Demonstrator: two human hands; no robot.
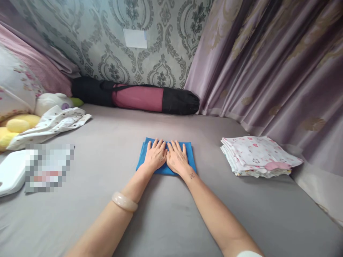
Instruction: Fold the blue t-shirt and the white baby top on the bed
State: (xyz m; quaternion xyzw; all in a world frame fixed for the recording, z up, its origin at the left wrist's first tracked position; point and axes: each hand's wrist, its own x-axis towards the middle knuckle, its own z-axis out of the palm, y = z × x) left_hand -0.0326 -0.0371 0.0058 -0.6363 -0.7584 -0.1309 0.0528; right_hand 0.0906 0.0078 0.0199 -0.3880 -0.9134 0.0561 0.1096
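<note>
A folded blue cloth [190, 157] lies flat on the grey bed sheet [112, 142], in the middle of the head view. My left hand [155, 156] rests palm down on its left half, fingers stretched out and pointing away from me. Beside it, my right hand [177, 157] lies flat on the right half, fingers spread. The two thumbs meet or nearly meet near the middle of the cloth. Both hands are open, and they hide much of the cloth's surface. A pale bangle [124, 202] circles my left forearm.
To the right sits a stack of folded printed cloths [257, 153]. A long black and dark pink bag [138, 97] lies along the patterned wall. At left are plush toys [21, 125], a crumpled printed cloth [57, 121], a white object [16, 171] and a blurred-out flat item [50, 167]. Curtains [254, 64] hang at right.
</note>
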